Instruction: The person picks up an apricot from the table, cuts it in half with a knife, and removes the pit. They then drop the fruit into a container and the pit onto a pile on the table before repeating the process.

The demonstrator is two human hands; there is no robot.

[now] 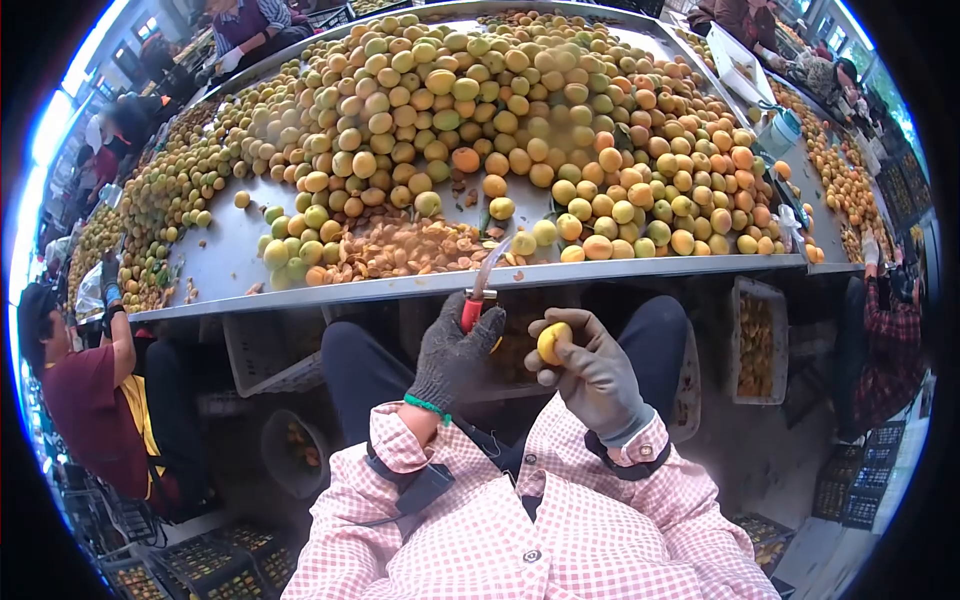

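Observation:
My left hand [455, 352], in a dark grey knit glove, is closed around the red handle of a curved knife [489, 266]. Its blade points up over the metal table edge. A bit of yellow shows beside the left fingers, too small to name. My right hand [598, 375], in a grey coated glove, pinches a yellow apricot [553, 343] between thumb and fingers. Both hands are above my lap, just in front of the table. Beyond the blade lies a heap of brown apricot pits [405, 247], with many whole apricots [440, 110] piled behind it.
The metal table rim [400, 288] runs across in front of me. Under it stand a white crate [268, 350], a crate of fruit pieces [758, 340] and a bucket [292, 452]. A person in a maroon shirt [90, 420] sits at left, another in plaid [890, 350] at right.

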